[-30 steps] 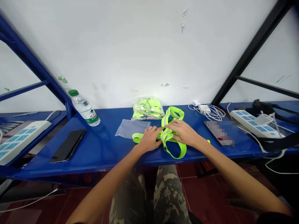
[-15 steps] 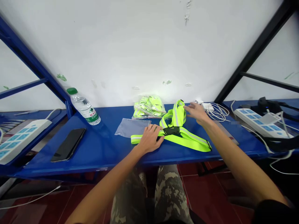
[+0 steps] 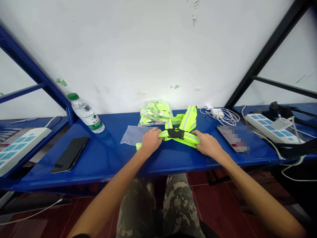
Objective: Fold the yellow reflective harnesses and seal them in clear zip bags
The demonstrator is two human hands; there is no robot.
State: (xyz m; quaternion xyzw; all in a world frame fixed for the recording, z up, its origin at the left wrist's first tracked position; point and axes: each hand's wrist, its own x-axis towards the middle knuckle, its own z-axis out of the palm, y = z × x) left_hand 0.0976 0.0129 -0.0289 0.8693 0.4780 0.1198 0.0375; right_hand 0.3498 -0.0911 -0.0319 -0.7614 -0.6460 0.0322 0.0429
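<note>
A yellow-green reflective strap point(image 3: 188, 119) with grey stripes lies partly folded on the blue table, its black buckle point(image 3: 176, 133) between my two hands. My left hand point(image 3: 151, 140) is closed on the strap to the left of the buckle, and a short end sticks out past it. On the other side, my right hand point(image 3: 206, 142) grips the strap's right part. A flat clear plastic bag point(image 3: 133, 135) lies beside my left hand, partly behind it. Clear bags packed with similar yellow-green straps point(image 3: 156, 113) rest near the wall.
On the blue table point(image 3: 104, 162) are a water bottle point(image 3: 88, 115) and a black phone point(image 3: 70, 154) at left. A white charger with coiled cable point(image 3: 224, 115) and a partly blurred dark-edged device point(image 3: 231, 138) lie at right. Power strips point(image 3: 273, 128) stand on both sides.
My right hand has moved down and left from the strap's upper part and closed on its right part. The strap's right end has been drawn inward. My left hand has closed more and shifted slightly up.
</note>
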